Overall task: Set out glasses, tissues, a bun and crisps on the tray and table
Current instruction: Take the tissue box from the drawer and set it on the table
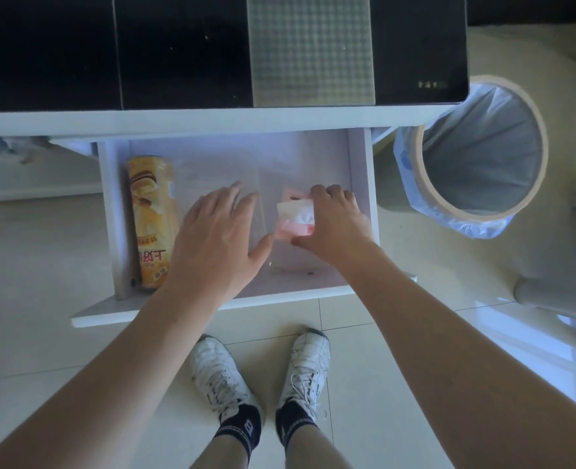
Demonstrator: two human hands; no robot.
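Note:
An open white drawer [369, 198] is pulled out under a black-topped table. A yellow tube of crisps [151, 218] lies lengthwise along the drawer's left side. My right hand [334, 221] grips a small pink-and-white tissue pack [295, 214] near the drawer's right side, fingers curled over its far edge and thumb under its near edge. My left hand [219, 235] hovers open and flat over the middle of the drawer, between the crisps and the tissues, holding nothing. Faint outlines of a clear glass show between my hands.
The black table top [178, 52] with a grey chequered strip [310, 52] spans the top of the view. A round bin [476, 157] with a blue liner stands right of the drawer. My white shoes [259, 377] stand on pale floor tiles below.

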